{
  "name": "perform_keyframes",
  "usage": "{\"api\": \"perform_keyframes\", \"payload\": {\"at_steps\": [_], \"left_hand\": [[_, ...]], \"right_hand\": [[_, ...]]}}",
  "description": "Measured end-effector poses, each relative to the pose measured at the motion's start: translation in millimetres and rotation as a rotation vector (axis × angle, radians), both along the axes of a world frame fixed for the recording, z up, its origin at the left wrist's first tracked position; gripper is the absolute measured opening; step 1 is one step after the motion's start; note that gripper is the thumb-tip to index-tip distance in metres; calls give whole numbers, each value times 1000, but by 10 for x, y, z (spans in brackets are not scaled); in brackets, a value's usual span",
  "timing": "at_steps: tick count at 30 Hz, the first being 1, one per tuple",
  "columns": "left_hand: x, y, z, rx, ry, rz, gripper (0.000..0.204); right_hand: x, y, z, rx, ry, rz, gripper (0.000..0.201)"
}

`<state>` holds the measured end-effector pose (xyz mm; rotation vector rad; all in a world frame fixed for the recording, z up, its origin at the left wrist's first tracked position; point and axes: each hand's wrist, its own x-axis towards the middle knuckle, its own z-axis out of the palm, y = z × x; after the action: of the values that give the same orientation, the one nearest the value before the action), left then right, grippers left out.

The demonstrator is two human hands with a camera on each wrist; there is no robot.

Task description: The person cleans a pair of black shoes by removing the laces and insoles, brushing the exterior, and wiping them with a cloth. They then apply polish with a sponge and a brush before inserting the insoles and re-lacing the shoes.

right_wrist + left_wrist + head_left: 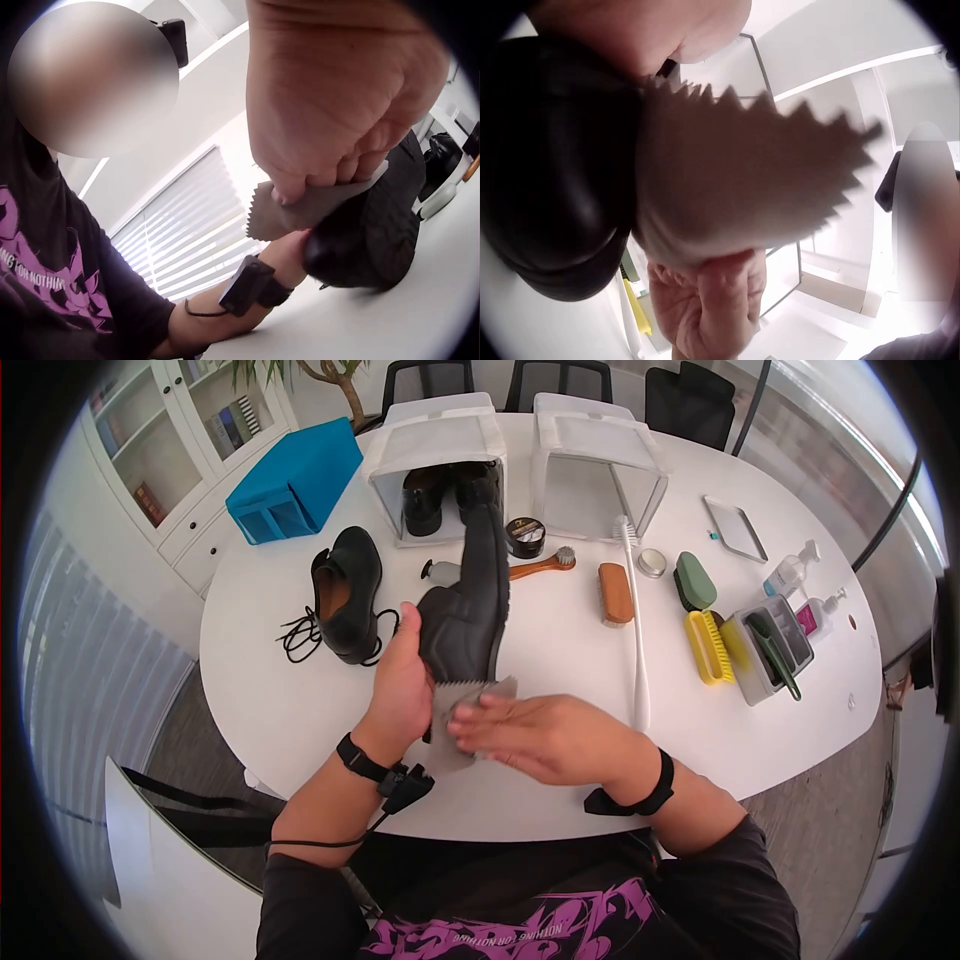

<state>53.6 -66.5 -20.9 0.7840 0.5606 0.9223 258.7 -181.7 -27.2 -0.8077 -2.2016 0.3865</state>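
A black leather shoe (pixel 465 615) is held up over the table by my left hand (pixel 397 690), its ridged sole facing right. The left thumb points up along the shoe's side; the other fingers are mostly hidden behind it. My right hand (pixel 545 738) holds a grey cloth (pixel 450 745) with a zigzag edge against the shoe's near end. In the right wrist view, the right fingers bend over the cloth (pixel 281 217) beside the shoe's rounded black end (pixel 330 251). From the left wrist, the cloth (pixel 742 172) spreads out beside smooth leather (pixel 555 165).
A second black shoe (pixel 345 600) with loose laces lies left. Behind stand a box with black shoes (pixel 430 440), an open box (pixel 600 435) and a blue box (pixel 295 480). Brushes (pixel 615 595), a polish tin (pixel 525 537), a long white brush (pixel 640 660) and bottles (pixel 790 570) lie right.
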Motion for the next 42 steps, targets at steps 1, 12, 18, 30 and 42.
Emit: {"api": "perform_keyframes", "payload": {"at_steps": [1,12,18,30,42], "left_hand": [[-5,29,-40,2,-2,-3,70],[-350,437,-212,-203,-643,-118,64],[-267,221,-125,-246,-612,-346,67],[-84,-16,-157,-52,-145,-467,69],[-74,2,-205,-56,-26,-425,64]], "right_hand": [[-22,-27,-43,-71,-25,51,34],[112,38,-124,-610,92,-188,20],[46,127,-85,-1437,974,-198,26],[629,281,-171,-785,1545,178,27],[684,231,82,-474,1367,15,42]]}}
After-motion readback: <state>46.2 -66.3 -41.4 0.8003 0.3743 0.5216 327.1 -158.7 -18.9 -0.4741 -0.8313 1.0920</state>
